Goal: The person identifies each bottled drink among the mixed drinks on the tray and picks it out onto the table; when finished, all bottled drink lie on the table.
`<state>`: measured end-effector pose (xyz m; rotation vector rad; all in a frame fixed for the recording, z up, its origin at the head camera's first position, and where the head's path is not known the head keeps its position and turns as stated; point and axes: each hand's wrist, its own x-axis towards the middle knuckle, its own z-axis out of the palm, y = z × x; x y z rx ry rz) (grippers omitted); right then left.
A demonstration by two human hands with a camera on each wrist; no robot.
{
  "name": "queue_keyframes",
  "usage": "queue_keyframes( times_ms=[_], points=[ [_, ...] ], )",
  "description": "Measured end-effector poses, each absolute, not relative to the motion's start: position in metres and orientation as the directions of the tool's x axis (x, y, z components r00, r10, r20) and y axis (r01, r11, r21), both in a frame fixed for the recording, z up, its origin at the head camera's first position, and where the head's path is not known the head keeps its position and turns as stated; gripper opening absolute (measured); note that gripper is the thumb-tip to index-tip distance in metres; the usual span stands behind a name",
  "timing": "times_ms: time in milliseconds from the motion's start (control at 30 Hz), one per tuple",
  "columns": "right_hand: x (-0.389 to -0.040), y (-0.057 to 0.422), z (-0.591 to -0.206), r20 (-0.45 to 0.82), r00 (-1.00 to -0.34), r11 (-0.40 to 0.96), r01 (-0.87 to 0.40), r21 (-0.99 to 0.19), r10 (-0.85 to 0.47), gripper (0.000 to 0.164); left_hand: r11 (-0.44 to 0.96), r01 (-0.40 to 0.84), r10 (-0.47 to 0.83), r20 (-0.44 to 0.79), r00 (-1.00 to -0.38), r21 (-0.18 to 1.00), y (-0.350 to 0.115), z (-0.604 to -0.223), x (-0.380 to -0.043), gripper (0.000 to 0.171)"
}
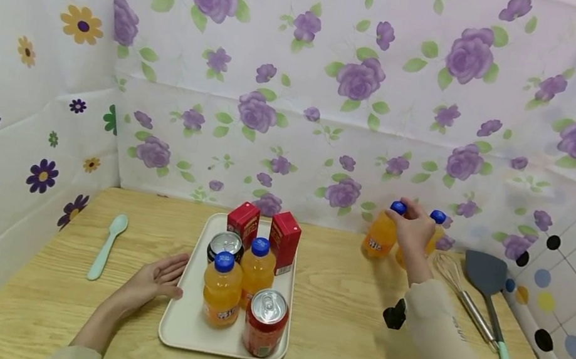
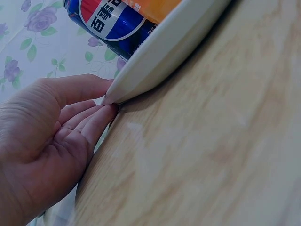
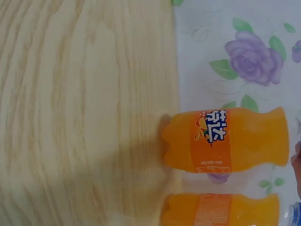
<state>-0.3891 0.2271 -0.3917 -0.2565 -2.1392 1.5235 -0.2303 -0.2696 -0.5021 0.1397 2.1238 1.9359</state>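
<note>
Head view high, wrist views close

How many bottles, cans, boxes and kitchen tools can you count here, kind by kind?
Orange drink bottles: 4
Cans, dark and red: 2
Red boxes: 2
Kitchen tools, spoon, whisk and spatula: 3
Total: 11

Person's left forearm (image 1: 98, 320) angled inward, left grip (image 1: 154, 279) with fingers (image 1: 175, 263) extended, right arm (image 1: 451, 350) stretched farther forward, right grip (image 1: 416, 227) pinching.

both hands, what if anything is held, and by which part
Right hand: an orange bottle off the tray, by its blue cap. Left hand: the tray, by its left rim.
</note>
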Motion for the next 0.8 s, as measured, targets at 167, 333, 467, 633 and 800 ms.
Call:
queue_keyframes(
  times_ms=[167, 333, 467, 633, 800],
  points=[
    [-0.3916, 0.2245, -0.3983, 0.277, -0.85, 0.3, -0.149, -0.942, 0.448, 0.044, 0.104, -0.109, 0.246, -0.131, -0.96, 0.989, -0.2692, -0.5037, -0.2299, 0.089],
    [-0.3928, 0.2231, -0.3997, 0.261, -0.868, 0.289, -0.143, -0.946, 0.423, 0.045, 0.087, -0.103, 0.252, -0.122, -0.96, 0.991, -0.2707, -0.5027, -0.231, 0.089],
    [-0.3925, 0.2244, -0.3997, 0.268, -0.874, 0.313, -0.143, -0.939, 0.404, 0.046, 0.09, -0.091, 0.261, -0.112, -0.959, 0.992, -0.2713, -0.5016, -0.2321, 0.09],
    [-0.3924, 0.2266, -0.3976, 0.273, -0.895, 0.352, -0.144, -0.925, 0.352, 0.05, 0.095, -0.097, 0.257, -0.119, -0.959, 0.991, -0.2718, -0.5027, -0.2315, 0.09],
    [-0.3904, 0.2313, -0.3915, 0.244, -0.919, 0.346, -0.13, -0.929, 0.31, 0.053, 0.09, -0.104, 0.257, -0.124, -0.958, 0.99, -0.2715, -0.504, -0.2306, 0.09]
  ],
)
